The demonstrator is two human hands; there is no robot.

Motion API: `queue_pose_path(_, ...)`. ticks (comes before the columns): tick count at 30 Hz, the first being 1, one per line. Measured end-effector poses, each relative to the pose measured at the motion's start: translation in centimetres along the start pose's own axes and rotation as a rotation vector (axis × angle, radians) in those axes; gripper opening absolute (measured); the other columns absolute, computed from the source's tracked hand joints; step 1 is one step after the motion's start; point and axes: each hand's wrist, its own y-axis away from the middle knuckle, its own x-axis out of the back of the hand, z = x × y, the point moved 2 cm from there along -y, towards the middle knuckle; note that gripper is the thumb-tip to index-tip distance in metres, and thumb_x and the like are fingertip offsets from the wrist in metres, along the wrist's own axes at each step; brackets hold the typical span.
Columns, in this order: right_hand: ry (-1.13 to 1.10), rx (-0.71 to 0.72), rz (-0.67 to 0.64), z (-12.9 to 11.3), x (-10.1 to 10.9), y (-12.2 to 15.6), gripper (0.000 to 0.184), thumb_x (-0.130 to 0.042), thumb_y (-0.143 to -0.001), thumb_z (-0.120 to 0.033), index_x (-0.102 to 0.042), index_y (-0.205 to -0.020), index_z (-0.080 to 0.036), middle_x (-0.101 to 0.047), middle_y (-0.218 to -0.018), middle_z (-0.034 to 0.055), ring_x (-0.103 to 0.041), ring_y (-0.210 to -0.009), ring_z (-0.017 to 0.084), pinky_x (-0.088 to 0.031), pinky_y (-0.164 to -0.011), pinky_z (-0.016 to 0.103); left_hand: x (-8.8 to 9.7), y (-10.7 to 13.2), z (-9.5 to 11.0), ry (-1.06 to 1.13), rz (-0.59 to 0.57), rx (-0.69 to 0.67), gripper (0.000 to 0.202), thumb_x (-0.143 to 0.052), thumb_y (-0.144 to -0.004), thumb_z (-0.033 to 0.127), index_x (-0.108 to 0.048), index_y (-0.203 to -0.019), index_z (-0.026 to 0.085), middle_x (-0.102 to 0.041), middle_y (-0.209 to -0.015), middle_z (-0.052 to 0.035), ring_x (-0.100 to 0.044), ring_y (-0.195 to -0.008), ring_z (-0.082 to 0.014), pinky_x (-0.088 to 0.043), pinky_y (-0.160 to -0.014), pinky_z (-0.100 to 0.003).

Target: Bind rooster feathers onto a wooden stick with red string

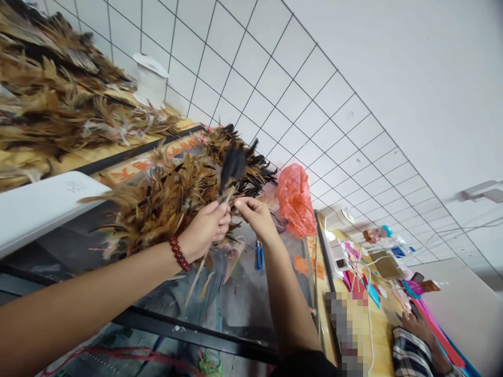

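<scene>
My left hand [212, 225], below a beaded bracelet [179, 253], is closed around a thin pale stick [198, 275]. Dark feathers [232, 166] rise in a bunch from the top of that grip, slightly blurred. Just to the right, my right hand [255, 213] has thumb and forefinger pinched together beside the base of the bunch; what lies between those fingertips is too small to make out. A heap of brown feathers [165, 193] spreads over the table left of and behind my hands. Blue-handled thread snips [259, 255] rest near my right wrist.
A crumpled red plastic bag [295, 201] stands by the black wire grid [236, 57]. More feathers [78, 99], a white spool [150, 78] and a white box [43, 207] are at left. Rightward, a person's plaid sleeve [411, 351] shows near cables and coloured pieces.
</scene>
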Motion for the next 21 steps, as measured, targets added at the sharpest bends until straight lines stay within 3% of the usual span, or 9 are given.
queue_pose_path(2,0.102,-0.030,0.053,0.7,1.2,-2.1,0.027,-0.066,-0.079,-0.044,-0.071,-0.084,-0.017,-0.065,-0.070,-0.0015,-0.053,-0.062,0.011,-0.043,-0.064,0.024,0.5,-0.1,1.3,0.125,0.082,-0.090,0.019,-0.042,-0.097,0.018,-0.044,-0.078,0.017,-0.035,-0.054,0.0086,-0.025,-0.036,-0.0027,-0.017,-0.034,-0.011)
queue_pose_path(5,0.427,-0.071,0.175,1.7,3.0,-5.8,0.015,-0.066,-0.079,-0.031,-0.074,-0.082,-0.018,-0.071,-0.079,0.0013,-0.062,-0.072,0.015,-0.047,-0.074,0.026,1.2,-0.2,2.9,0.253,0.120,-0.170,0.017,-0.045,-0.095,0.016,-0.046,-0.078,0.017,-0.036,-0.055,0.0080,-0.027,-0.037,-0.0027,-0.019,-0.034,-0.011)
queue_pose_path(7,0.633,-0.095,0.170,2.2,3.7,-7.9,0.012,-0.064,-0.080,-0.023,-0.076,-0.084,-0.021,-0.075,-0.087,0.0023,-0.066,-0.082,0.018,-0.048,-0.081,0.027,1.7,-0.3,3.5,0.285,0.131,-0.207,0.015,-0.048,-0.094,0.017,-0.047,-0.079,0.016,-0.037,-0.056,0.0074,-0.028,-0.038,-0.0028,-0.021,-0.034,-0.011)
queue_pose_path(10,0.787,-0.040,0.062,2.6,3.8,-9.8,0.021,-0.060,-0.082,-0.016,-0.077,-0.090,-0.025,-0.075,-0.097,0.0016,-0.067,-0.093,0.018,-0.048,-0.088,0.028,2.2,-0.4,3.9,0.295,0.161,-0.244,0.013,-0.057,-0.090,0.020,-0.050,-0.080,0.017,-0.038,-0.058,0.0070,-0.029,-0.039,-0.0029,-0.022,-0.035,-0.011)
queue_pose_path(13,0.858,0.149,-0.095,2.8,3.0,-10.5,0.037,-0.050,-0.084,-0.007,-0.076,-0.103,-0.026,-0.071,-0.110,0.0030,-0.063,-0.103,0.017,-0.046,-0.094,0.027,2.4,-0.4,3.9,0.293,0.178,-0.213,0.017,-0.064,-0.086,0.025,-0.051,-0.078,0.017,-0.037,-0.058,0.0069,-0.029,-0.040,-0.0026,-0.023,-0.036,-0.011)
queue_pose_path(15,0.935,0.264,-0.231,3.1,2.2,-10.6,0.050,-0.051,-0.080,-0.004,-0.069,-0.121,-0.027,-0.062,-0.129,0.0053,-0.055,-0.117,0.019,-0.043,-0.100,0.031,2.4,-0.5,3.8,0.279,0.187,-0.183,0.020,-0.068,-0.084,0.028,-0.052,-0.079,0.017,-0.038,-0.059,0.0068,-0.029,-0.041,-0.0022,-0.023,-0.036,-0.011)
queue_pose_path(17,1.040,0.291,-0.366,3.6,1.6,-10.4,0.062,-0.059,-0.075,-0.007,-0.059,-0.133,-0.030,-0.045,-0.149,0.0062,-0.042,-0.132,0.025,-0.039,-0.104,0.040,2.4,-0.5,3.5,0.265,0.202,-0.159,0.023,-0.072,-0.080,0.031,-0.053,-0.078,0.017,-0.038,-0.059,0.0069,-0.029,-0.041,-0.0019,-0.023,-0.036,-0.011)
queue_pose_path(19,1.126,0.247,-0.424,4.1,1.7,-10.1,0.057,-0.060,-0.077,-0.011,-0.061,-0.130,-0.032,-0.037,-0.155,0.0048,-0.032,-0.138,0.030,-0.035,-0.105,0.048,2.3,-0.5,3.1,0.259,0.214,-0.131,0.027,-0.075,-0.076,0.034,-0.054,-0.077,0.017,-0.038,-0.058,0.0072,-0.028,-0.041,-0.0016,-0.022,-0.036,-0.011)
queue_pose_path(21,1.161,0.223,-0.395,4.2,2.7,-9.5,0.042,-0.053,-0.085,-0.011,-0.068,-0.119,-0.031,-0.044,-0.151,0.0030,-0.035,-0.136,0.028,-0.034,-0.105,0.047,2.4,-0.6,2.8,0.254,0.219,-0.110,0.031,-0.078,-0.073,0.036,-0.054,-0.077,0.017,-0.037,-0.058,0.0076,-0.027,-0.041,-0.0013,-0.021,-0.036,-0.011)
